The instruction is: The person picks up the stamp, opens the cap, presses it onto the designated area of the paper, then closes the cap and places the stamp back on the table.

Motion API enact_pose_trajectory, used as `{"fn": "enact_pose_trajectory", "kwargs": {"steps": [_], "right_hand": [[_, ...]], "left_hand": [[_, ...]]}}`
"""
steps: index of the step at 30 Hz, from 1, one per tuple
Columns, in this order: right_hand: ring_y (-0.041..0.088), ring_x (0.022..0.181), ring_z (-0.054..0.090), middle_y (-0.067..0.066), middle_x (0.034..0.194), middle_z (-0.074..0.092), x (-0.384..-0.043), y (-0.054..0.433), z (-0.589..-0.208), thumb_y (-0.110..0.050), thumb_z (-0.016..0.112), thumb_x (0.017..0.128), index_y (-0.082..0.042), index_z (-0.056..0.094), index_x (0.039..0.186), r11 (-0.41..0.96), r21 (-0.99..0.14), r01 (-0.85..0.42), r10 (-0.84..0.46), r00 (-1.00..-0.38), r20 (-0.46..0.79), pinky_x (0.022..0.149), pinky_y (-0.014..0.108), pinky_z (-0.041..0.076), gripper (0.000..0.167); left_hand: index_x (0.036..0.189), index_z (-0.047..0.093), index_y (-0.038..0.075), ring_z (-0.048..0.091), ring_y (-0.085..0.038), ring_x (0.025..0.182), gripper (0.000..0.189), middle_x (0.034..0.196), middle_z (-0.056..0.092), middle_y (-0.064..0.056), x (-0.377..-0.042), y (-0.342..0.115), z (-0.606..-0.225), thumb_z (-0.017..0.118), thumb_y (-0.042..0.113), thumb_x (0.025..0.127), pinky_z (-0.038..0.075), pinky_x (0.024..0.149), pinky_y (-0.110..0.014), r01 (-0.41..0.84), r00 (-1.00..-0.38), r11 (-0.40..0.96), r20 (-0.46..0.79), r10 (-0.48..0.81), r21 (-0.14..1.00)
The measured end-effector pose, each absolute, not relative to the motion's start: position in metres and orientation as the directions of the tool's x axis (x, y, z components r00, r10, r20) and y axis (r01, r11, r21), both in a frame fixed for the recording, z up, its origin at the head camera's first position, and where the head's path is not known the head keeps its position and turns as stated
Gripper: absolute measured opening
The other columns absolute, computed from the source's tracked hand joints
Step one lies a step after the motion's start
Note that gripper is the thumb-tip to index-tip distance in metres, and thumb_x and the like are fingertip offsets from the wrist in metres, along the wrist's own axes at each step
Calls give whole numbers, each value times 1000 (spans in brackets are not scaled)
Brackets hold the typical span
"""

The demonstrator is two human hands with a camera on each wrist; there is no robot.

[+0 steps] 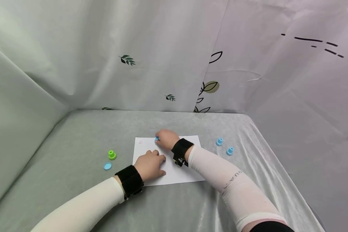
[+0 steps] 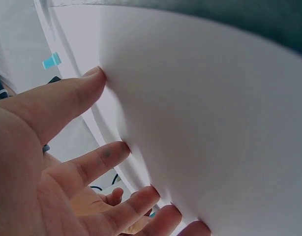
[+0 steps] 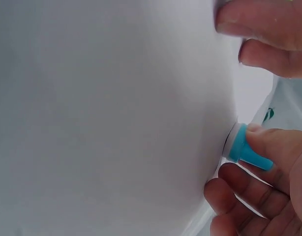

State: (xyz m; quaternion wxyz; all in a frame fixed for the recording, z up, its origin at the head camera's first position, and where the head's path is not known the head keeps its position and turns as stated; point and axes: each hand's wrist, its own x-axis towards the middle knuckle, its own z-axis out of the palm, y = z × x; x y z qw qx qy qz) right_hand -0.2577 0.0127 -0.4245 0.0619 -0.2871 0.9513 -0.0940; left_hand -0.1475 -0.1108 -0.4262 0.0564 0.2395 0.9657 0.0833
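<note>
Along my right sleeve (image 1: 230,185) I can make out dark letters (image 1: 236,175), something like "OUA", and one more set apart from them, an X or a Y; I cannot tell which. The pinkish mark (image 1: 140,142) near the far left corner of my white paper (image 1: 181,174) is too small to read.

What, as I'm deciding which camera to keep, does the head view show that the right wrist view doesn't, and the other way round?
Only the head view: the green stamp, the blue disc, two loose blue stamps and a small pink mark.

Only the right wrist view: the pale base of the held blue stamp, close up at the paper.

Both: the right hand pinching that stamp, the paper, and at least some fingers of the left hand.
</note>
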Motion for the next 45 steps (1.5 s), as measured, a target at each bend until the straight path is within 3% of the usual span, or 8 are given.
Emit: {"fn": "enact_pose_trajectory", "kwargs": {"steps": [8,16,21,29,37,45], "right_hand": [[19,93,64,4,101,69,-259,18,-427,-25,62,99,-10,70,107,823,-227,-520,-545,-836,-59,86,35,50,18],[14,79,58,0,92,65,-254,34,-435,-31,63,98,-12,69,110,821,-398,-409,-453,-891,-19,74,30,47,23],[14,70,54,-2,84,61,-250,53,-436,-34,62,98,-15,67,103,797,-495,-346,-396,-918,4,65,27,42,21],[14,65,52,-2,85,60,-231,77,-424,-32,63,98,-16,66,96,720,-627,-298,-381,-924,2,58,27,42,16],[12,66,51,-6,83,59,-203,91,-425,-33,65,97,-20,68,98,693,-652,-308,-392,-920,18,58,27,41,14],[13,71,51,-7,82,59,-177,103,-421,-29,67,95,-19,70,98,651,-679,-338,-431,-902,36,61,27,41,11]], "left_hand": [[114,71,17,55,-27,87,46,104,60,-10,-152,-107,-429,81,43,78,50,65,-44,457,-877,874,-78,474,165],[115,71,18,55,-27,86,47,103,60,-9,-152,-106,-431,82,43,78,50,63,-44,461,-873,870,-84,480,173],[117,70,18,54,-26,86,49,102,58,-8,-154,-106,-432,82,44,77,49,63,-43,460,-877,872,-70,476,166],[117,70,18,53,-26,83,51,100,58,-8,-153,-110,-431,82,46,76,48,63,-42,466,-877,872,-51,478,148],[119,67,12,57,-29,89,55,103,62,-8,-149,-113,-428,80,47,79,49,75,-46,463,-883,876,-17,469,135],[119,68,9,61,-29,99,45,110,65,-9,-138,-142,-417,75,40,87,51,85,-45,366,-929,899,42,367,242]]}}
